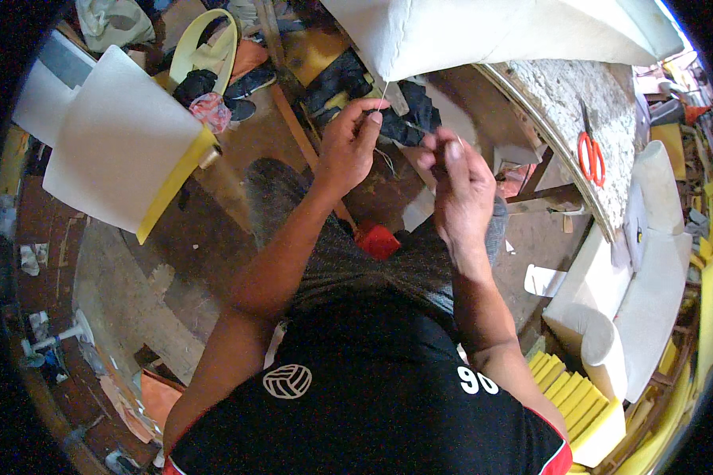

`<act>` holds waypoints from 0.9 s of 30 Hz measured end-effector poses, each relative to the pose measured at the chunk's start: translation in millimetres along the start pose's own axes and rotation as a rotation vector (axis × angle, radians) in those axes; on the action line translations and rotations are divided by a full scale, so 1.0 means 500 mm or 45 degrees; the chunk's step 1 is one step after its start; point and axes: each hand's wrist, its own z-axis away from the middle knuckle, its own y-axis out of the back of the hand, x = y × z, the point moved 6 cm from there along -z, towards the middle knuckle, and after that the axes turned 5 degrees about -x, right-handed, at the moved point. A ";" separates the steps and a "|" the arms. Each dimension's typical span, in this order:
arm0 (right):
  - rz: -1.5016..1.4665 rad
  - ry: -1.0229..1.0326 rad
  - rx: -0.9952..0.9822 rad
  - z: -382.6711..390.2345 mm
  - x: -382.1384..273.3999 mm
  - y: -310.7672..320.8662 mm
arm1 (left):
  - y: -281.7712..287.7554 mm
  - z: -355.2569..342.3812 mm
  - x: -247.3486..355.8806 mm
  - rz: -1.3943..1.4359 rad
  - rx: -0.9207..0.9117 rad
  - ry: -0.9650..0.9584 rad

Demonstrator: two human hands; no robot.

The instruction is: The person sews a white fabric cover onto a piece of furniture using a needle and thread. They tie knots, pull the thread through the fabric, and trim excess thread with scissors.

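A white upholstered piece (467, 33) juts in from the top, its corner pointing down toward me. From that corner runs a white thread (385, 92), pinched between the thumb and fingers of my left hand (348, 146). A loose length of thread (387, 162) dangles just below those fingers. Apart from it, to the right, my right hand (465, 180) is raised with its fingers curled in and the thumb pressed on them. A thin pale sliver shows by its fingertips, too small and blurred to name.
Red-handled scissors (591, 158) lie on a worn, pale board (558, 103) at the right. Beyond it stands a white sofa-like piece (650, 277), near stacked yellow foam strips (566, 396). A white panel with yellow edging (123, 142) leans at the left. Dark cloth (341, 87) lies behind my hands.
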 end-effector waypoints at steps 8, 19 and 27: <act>0.480 0.459 0.095 -0.065 0.001 -0.044 | -0.007 0.003 0.054 -0.257 0.028 -0.065; 0.990 0.775 0.182 -0.055 -0.013 -0.061 | -0.025 0.010 0.035 -0.010 0.064 -0.035; 1.064 0.841 0.168 -0.063 -0.007 -0.073 | -0.017 0.014 0.041 0.064 0.036 -0.021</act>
